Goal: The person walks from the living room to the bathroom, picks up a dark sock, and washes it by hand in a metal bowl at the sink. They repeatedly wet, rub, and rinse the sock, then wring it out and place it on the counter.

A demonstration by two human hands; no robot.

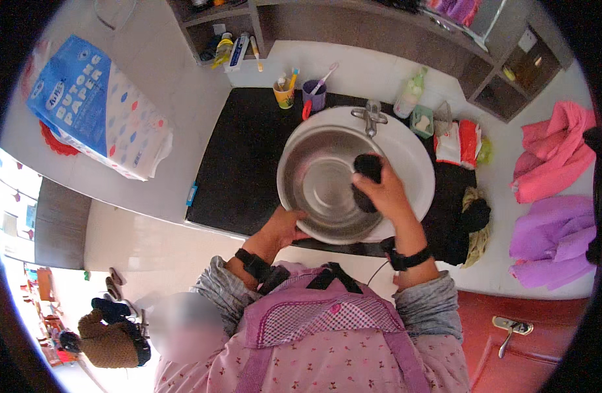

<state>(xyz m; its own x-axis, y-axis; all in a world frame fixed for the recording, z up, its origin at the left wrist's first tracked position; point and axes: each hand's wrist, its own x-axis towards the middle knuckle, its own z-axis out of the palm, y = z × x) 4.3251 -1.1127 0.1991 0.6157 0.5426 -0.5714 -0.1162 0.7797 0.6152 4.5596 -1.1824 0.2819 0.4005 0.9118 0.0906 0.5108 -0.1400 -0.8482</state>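
A round stainless steel basin (325, 184) rests over a white washbasin (416, 162) set in a black counter. My left hand (283, 227) grips the basin's rim at its lower left. In my right hand (384, 189) is a black oblong thing (367, 167), perhaps a scrubber or cloth, held against the basin's inner right side. Its lower part shows below my fingers. The metal faucet (371, 118) stands behind the basin. The basin's inside looks wet or shiny; I cannot tell whether it holds water.
Behind the washbasin stand a yellow cup (284, 97), a purple cup (314, 98) with a toothbrush, a bottle (410, 93) and a green soap box (422, 121). A red-and-white packet (458, 142) lies right. Towels (551, 240) hang on the right wall. A person (109, 339) is at lower left.
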